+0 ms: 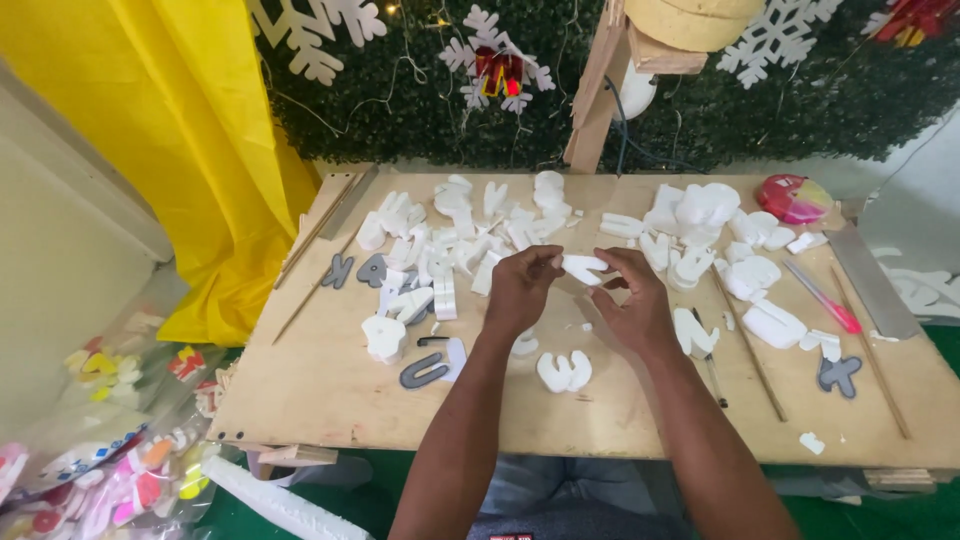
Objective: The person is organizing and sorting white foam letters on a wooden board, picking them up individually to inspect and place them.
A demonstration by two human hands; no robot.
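Two hands up over the middle of the plywood tabletop (330,400); left hand (520,290) and right hand (632,305) both pinching one small white foam piece (583,267), held off the board btwn the fingertips, left fingers curled round its left end, right thumb & forefinger on its right end; just below the hands, a white foam letter (565,371) lying flat nr the front edge; left of that, a grey U-shaped cutout (425,370) w/ a white bit beside it; big scatter of white foam letters (450,235) across the back half, thickest twd the back-left; pink cutter knife (822,297) lying twd the right edge, metal ruler (872,283) just beyond it; grey cutout (839,375) nr the front-right corner; pink round tub (793,198) at the back-right corner; yellow cloth (190,130) hanging off to the left.
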